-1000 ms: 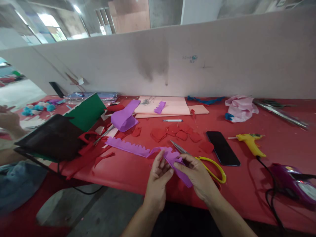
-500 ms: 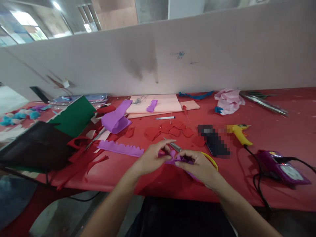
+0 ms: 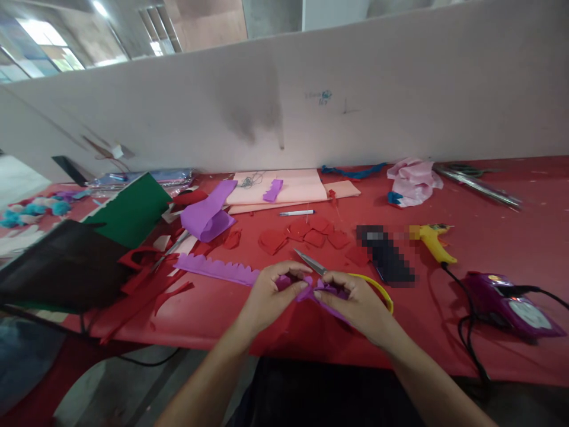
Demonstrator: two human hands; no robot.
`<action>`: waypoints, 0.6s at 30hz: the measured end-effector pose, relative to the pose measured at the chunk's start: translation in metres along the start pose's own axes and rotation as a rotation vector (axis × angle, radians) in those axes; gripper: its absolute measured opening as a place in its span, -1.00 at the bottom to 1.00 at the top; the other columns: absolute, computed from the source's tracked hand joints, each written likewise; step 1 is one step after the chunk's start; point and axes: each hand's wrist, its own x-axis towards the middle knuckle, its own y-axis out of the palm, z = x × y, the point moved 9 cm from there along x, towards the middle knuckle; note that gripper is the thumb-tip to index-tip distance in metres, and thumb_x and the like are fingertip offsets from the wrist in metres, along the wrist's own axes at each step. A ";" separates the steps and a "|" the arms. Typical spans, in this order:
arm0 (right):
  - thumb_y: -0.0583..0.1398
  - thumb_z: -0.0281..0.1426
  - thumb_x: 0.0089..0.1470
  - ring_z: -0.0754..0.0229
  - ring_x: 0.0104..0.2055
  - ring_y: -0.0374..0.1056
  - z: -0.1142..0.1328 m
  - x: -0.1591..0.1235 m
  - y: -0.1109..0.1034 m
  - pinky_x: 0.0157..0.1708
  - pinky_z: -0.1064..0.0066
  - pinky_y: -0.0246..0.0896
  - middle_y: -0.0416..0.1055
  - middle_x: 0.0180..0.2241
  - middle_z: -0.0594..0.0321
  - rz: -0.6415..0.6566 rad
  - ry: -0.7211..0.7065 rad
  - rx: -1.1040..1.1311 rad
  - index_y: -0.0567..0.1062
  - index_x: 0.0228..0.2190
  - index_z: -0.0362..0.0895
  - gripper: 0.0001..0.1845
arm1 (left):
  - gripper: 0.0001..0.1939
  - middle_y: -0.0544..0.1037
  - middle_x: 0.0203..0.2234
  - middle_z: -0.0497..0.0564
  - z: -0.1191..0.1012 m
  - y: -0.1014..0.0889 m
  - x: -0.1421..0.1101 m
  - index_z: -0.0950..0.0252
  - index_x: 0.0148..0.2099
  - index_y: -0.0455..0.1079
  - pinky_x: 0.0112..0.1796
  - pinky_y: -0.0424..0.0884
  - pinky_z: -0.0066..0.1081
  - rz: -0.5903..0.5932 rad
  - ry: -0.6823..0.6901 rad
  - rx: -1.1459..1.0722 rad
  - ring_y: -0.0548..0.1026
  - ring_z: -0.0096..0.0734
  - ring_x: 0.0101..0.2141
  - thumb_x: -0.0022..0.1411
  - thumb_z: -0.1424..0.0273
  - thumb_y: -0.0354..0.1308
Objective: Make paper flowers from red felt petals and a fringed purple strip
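Over red tbl (image 3: 498,243), L fingers (image 3: 288,267) & R fingers (image 3: 343,278) pinch purple strip (image 3: 224,271).

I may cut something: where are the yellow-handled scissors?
In the head view, the yellow-handled metal scissors lie right of centre on the red table, partly hidden by the right hand.

Two hands (image 3: 272,296), two scalloped pieces (image 3: 217,270), one pen (image 3: 297,213), one glue gun (image 3: 434,242).

By the far edge of the surface (image 3: 511,249) lie a blue strip (image 3: 355,173) and a blurred silvery bundle (image 3: 482,188), perhaps plastic; toward the near edge, a purple device (image 3: 502,317).
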 end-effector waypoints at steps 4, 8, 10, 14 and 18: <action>0.22 -0.34 0.00 0.23 -0.37 0.33 -0.001 0.000 0.004 -0.32 0.41 0.25 0.40 -0.45 0.35 0.009 0.001 0.038 0.46 -0.46 -0.05 -0.94 | -0.84 0.58 -0.33 -0.01 -0.001 -0.002 -0.004 0.23 -0.23 0.49 -0.20 0.37 -0.40 -0.021 0.014 0.020 0.50 -0.38 -0.27 0.13 0.51 0.14; 0.24 -0.34 -0.01 0.22 -0.32 0.35 0.001 0.001 0.005 -0.26 0.38 0.29 0.41 -0.39 0.32 -0.016 -0.001 0.102 0.45 -0.38 -0.05 -0.91 | -0.84 0.59 -0.34 -0.01 0.000 0.000 -0.005 0.25 -0.27 0.50 -0.21 0.37 -0.40 -0.004 0.006 0.054 0.50 -0.38 -0.29 0.14 0.52 0.12; 0.25 -0.36 -0.03 0.22 -0.29 0.36 0.005 0.000 0.003 -0.24 0.38 0.30 0.42 -0.36 0.31 -0.041 -0.021 0.118 0.44 -0.33 -0.04 -0.85 | -0.84 0.60 -0.34 -0.01 0.002 0.000 -0.005 0.25 -0.26 0.51 -0.21 0.37 -0.39 -0.004 0.000 0.079 0.51 -0.36 -0.29 0.14 0.51 0.12; 0.24 -0.37 -0.01 0.19 -0.25 0.39 0.010 0.000 0.004 -0.21 0.34 0.31 0.47 -0.32 0.26 -0.046 -0.036 0.085 0.46 -0.29 -0.05 -0.83 | -0.88 0.62 -0.35 0.00 0.000 -0.002 -0.006 0.23 -0.28 0.53 -0.18 0.36 -0.33 -0.035 0.019 0.174 0.52 -0.32 -0.30 0.13 0.46 0.18; 0.23 -0.34 0.01 0.16 -0.22 0.40 0.010 0.001 0.008 -0.20 0.32 0.32 0.49 -0.28 0.23 -0.023 -0.029 0.063 0.49 -0.29 -0.06 -0.84 | -0.86 0.63 -0.36 -0.03 -0.007 -0.004 -0.009 0.19 -0.27 0.54 -0.14 0.34 -0.28 -0.080 0.085 0.267 0.52 -0.32 -0.28 0.12 0.49 0.20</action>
